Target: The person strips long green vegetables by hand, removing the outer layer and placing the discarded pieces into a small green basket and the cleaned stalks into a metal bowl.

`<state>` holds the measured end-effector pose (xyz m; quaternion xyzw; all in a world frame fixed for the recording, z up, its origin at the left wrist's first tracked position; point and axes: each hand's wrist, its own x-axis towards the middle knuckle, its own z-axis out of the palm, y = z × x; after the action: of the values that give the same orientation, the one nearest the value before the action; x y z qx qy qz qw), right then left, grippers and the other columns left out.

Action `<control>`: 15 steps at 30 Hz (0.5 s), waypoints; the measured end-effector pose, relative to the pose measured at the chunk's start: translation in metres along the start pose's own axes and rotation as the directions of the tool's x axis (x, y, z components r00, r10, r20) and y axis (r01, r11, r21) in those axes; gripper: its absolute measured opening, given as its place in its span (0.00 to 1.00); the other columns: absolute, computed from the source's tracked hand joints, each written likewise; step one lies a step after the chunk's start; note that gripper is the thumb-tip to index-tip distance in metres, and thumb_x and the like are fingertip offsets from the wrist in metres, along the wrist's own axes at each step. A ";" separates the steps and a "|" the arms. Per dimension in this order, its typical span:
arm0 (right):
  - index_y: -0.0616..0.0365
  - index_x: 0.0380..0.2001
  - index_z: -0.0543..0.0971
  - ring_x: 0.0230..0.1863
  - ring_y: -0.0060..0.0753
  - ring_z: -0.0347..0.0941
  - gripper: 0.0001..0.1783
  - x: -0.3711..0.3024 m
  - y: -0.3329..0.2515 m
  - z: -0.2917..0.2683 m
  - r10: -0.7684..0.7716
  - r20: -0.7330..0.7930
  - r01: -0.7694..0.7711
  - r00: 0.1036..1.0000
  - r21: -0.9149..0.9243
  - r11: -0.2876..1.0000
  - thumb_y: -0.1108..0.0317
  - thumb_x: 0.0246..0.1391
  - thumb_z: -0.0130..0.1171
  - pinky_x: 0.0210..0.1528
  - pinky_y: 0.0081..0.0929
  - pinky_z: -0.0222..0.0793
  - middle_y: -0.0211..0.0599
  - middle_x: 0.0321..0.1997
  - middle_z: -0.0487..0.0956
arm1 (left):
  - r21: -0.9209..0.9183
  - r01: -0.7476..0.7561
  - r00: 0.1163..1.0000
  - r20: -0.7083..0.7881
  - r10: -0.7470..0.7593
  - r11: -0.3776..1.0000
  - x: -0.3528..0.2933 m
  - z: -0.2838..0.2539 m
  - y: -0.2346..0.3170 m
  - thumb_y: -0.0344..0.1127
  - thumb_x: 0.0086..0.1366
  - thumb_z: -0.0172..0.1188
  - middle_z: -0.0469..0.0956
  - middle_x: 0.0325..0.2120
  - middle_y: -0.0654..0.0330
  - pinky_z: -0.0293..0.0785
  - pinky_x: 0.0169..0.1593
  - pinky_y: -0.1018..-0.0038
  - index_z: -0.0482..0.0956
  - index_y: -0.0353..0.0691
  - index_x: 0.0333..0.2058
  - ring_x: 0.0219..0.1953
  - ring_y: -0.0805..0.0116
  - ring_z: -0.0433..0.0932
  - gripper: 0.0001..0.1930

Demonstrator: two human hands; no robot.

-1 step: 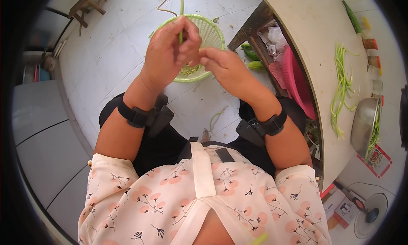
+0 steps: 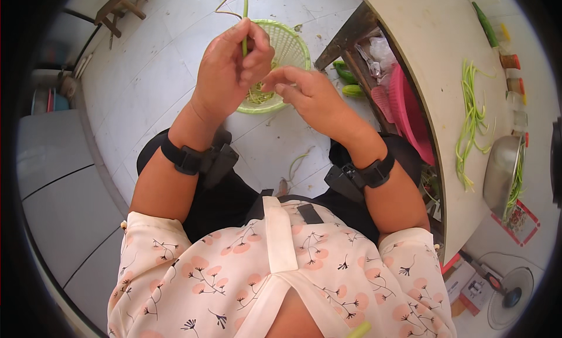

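Note:
A curled green garlic scape stands up out of my left hand, its upper end looped over to the left. The fingers of that hand are closed round its lower part. Close by on the right, my right hand has its thumb and forefinger a little apart, and I see nothing between them. Its fingertips are beside the left hand; whether they touch it I cannot tell. Beneath both hands, a light green plastic basket sits on the floor with short green pieces inside, partly hidden by my hands.
On the right, a counter carries a bunch of garlic scapes, a metal bowl and several jars. Beneath it are a pink basin and green cucumbers. A wooden stool stands at the far left.
My left hand has shifted slightly left and up with the garlic scape. The right hand's fingers have moved a little left, and the thumb and forefinger look more spread.

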<state>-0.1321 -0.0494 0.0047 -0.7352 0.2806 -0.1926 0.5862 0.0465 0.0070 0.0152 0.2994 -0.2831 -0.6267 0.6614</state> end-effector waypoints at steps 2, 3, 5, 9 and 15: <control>0.64 0.43 0.77 0.37 0.29 0.77 0.12 0.000 -0.003 0.000 0.014 0.037 -0.013 0.999 -0.020 1.000 0.69 0.62 0.49 0.41 0.29 0.70 0.40 0.35 0.82 | -0.069 -0.006 1.000 0.005 0.006 0.998 0.002 -0.008 0.006 0.45 0.75 0.39 0.60 0.18 0.69 0.54 0.22 0.81 0.71 0.38 0.31 0.17 0.79 0.55 0.19; 0.65 0.44 0.77 0.39 0.26 0.77 0.12 0.000 -0.009 -0.007 0.024 0.032 -0.020 0.999 -0.123 0.992 0.70 0.62 0.49 0.42 0.27 0.71 0.37 0.37 0.82 | -0.139 -0.008 1.000 0.013 0.010 0.990 0.002 -0.011 0.008 0.45 0.75 0.40 0.61 0.18 0.68 0.55 0.22 0.81 0.72 0.38 0.31 0.18 0.78 0.56 0.19; 0.66 0.45 0.76 0.40 0.23 0.77 0.12 0.000 -0.011 -0.012 0.034 0.025 -0.028 0.999 -0.224 0.974 0.71 0.62 0.50 0.44 0.24 0.73 0.35 0.39 0.82 | -0.144 -0.024 1.000 0.013 0.027 0.989 0.004 -0.014 0.009 0.44 0.75 0.39 0.62 0.19 0.68 0.57 0.23 0.82 0.72 0.38 0.32 0.19 0.78 0.57 0.19; 0.66 0.42 0.77 0.36 0.24 0.78 0.09 -0.001 -0.016 -0.016 0.050 -0.062 -0.044 0.997 0.099 0.994 0.73 0.62 0.52 0.41 0.21 0.74 0.37 0.36 0.83 | 0.017 -0.004 0.959 -0.284 0.009 1.000 0.008 -0.010 0.008 0.45 0.76 0.38 0.66 0.21 0.67 0.61 0.25 0.82 0.73 0.37 0.35 0.21 0.77 0.63 0.20; 0.66 0.41 0.77 0.33 0.22 0.78 0.09 0.000 -0.021 -0.028 0.065 -0.184 -0.016 0.981 0.259 0.966 0.70 0.63 0.55 0.37 0.17 0.76 0.37 0.33 0.82 | 0.284 0.397 0.845 -0.485 -0.227 0.873 0.010 -0.023 0.007 0.50 0.74 0.44 0.70 0.21 0.67 0.67 0.27 0.80 0.75 0.35 0.36 0.22 0.75 0.71 0.22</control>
<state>-0.1453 -0.0675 0.0313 -0.6256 0.3235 -0.2849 0.6503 0.0689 -0.0019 0.0051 0.5951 -0.1882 -0.5786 0.5251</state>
